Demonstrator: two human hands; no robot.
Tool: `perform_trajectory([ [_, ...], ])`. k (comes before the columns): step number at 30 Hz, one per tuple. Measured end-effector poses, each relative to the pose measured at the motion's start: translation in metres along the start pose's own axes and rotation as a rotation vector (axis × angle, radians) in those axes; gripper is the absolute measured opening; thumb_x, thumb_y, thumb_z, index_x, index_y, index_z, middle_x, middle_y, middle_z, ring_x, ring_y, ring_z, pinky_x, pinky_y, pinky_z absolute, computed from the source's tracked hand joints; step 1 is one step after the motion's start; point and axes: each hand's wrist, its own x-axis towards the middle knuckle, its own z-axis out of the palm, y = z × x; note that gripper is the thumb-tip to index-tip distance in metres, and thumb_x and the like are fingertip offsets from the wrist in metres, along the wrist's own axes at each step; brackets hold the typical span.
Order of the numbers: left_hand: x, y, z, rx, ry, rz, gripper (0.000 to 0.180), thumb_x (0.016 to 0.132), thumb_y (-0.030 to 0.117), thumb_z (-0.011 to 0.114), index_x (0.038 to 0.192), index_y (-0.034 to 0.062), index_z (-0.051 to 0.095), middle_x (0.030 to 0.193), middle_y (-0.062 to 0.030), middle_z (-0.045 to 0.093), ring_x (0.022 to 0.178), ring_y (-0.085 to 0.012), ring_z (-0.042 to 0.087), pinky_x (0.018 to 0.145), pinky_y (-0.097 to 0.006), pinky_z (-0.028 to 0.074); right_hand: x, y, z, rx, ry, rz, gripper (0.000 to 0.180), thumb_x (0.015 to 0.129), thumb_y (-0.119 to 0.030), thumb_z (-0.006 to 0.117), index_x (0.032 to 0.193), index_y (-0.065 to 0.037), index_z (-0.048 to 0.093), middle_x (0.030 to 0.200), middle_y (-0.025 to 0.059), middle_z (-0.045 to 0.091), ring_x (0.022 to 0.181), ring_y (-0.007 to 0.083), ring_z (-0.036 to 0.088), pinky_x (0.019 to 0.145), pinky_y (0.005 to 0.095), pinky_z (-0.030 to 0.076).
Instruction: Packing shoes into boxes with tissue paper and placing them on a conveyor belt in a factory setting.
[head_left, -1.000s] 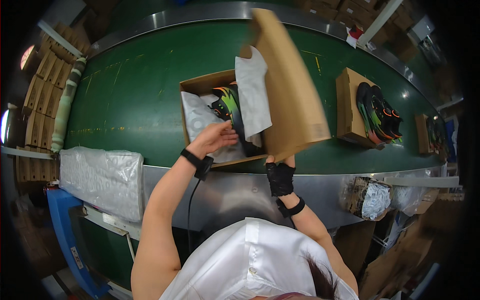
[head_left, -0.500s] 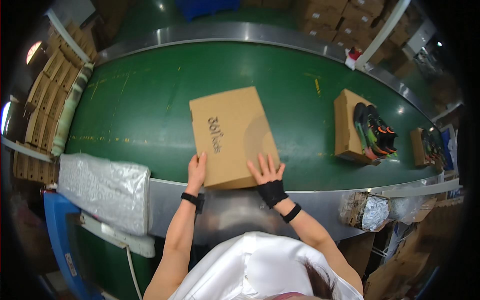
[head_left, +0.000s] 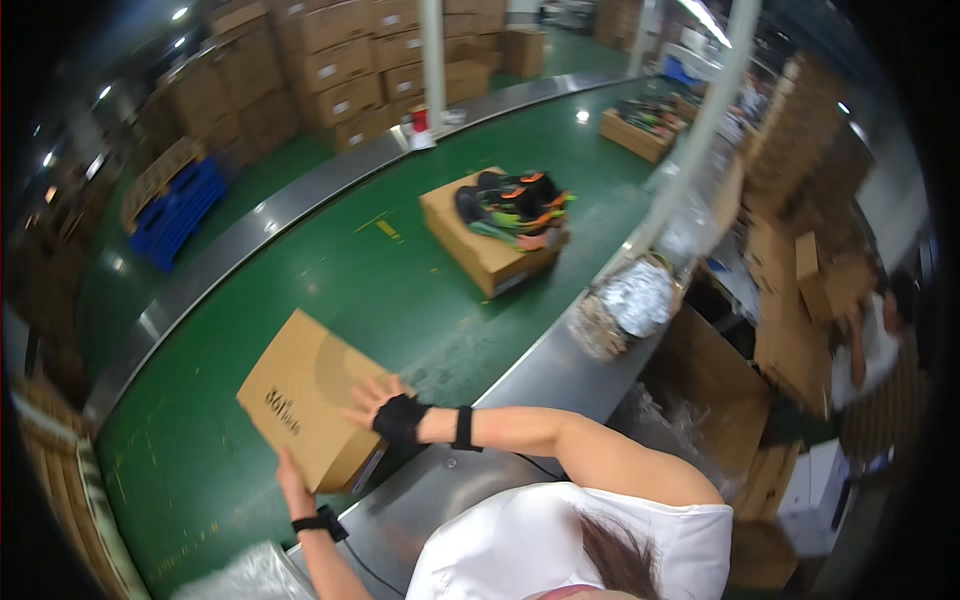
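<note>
A closed brown cardboard shoebox (head_left: 315, 385) with dark print on its lid lies on the green conveyor belt (head_left: 240, 310). At its near left edge is my left hand (head_left: 293, 487), closed around the side with the fingertips at the lid; part of the fingers is hidden. Flat on the right part of the lid rests my right hand (head_left: 385, 408), fingers spread, in a black wrist and palm support. Farther along the belt, dark sneakers (head_left: 515, 205) with orange and green trim sit on another shoebox (head_left: 490, 250), apart from both hands.
Metal rails (head_left: 520, 400) edge the belt. A third box with shoes (head_left: 640, 130) stands farther off. Beside the near rail are a bundle of silvery wrapping (head_left: 635, 300) and an open carton (head_left: 715, 390). A white post (head_left: 700, 140) rises there. A co-worker (head_left: 870, 340) is at the right.
The view has swung to the right, so the belt now runs diagonally and the shoebox appears lower left. Both hands stay on the shoebox; the right one is farther onto the lid.
</note>
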Motion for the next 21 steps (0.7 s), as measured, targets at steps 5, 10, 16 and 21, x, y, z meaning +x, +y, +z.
perform_trajectory([
  [5,-0.026,0.028,0.018,0.098,-0.202,-0.102,0.047,0.089,0.036,0.036,0.105,-0.0069,0.049,0.097,-0.0139,0.058,0.084,-0.0204,0.058,0.07,-0.032,0.046,-0.047,-0.011,-0.031,-0.008,0.001,0.068,0.042,0.081,-0.024,0.038,0.123,-0.022,0.041,0.13,0.0189,0.033,0.115,0.0441,0.034,0.081,0.0661,0.026],
  [10,-0.068,-0.055,0.057,0.174,-0.116,0.081,0.048,0.092,0.034,0.029,0.111,-0.0068,0.044,0.107,-0.0193,0.051,0.093,-0.0269,0.05,0.081,-0.033,0.04,-0.109,-0.04,0.001,0.153,-0.02,-0.07,0.043,0.08,-0.024,0.044,0.122,-0.019,0.04,0.131,0.0183,0.032,0.121,0.0359,0.029,0.088,0.0664,0.021],
  [16,-0.097,-0.086,0.09,0.134,0.057,0.17,0.047,0.088,0.037,0.037,0.113,-0.0035,0.042,0.105,-0.0176,0.052,0.09,-0.0256,0.053,0.076,-0.034,0.042,-0.101,-0.071,0.072,0.011,0.557,-0.127,0.047,0.075,-0.024,0.052,0.119,-0.009,0.043,0.127,0.0156,0.038,0.121,0.0308,0.031,0.088,0.0613,0.025],
  [21,-0.077,-0.037,0.066,0.029,-0.233,-0.187,0.052,0.077,0.046,0.051,0.111,0.0071,0.043,0.102,-0.0096,0.052,0.087,-0.0181,0.053,0.066,-0.034,0.045,-0.107,-0.047,-0.004,0.291,0.006,-0.145,0.048,0.069,-0.029,0.058,0.113,-0.012,0.049,0.123,0.0121,0.042,0.118,0.0273,0.035,0.089,0.0574,0.025],
])
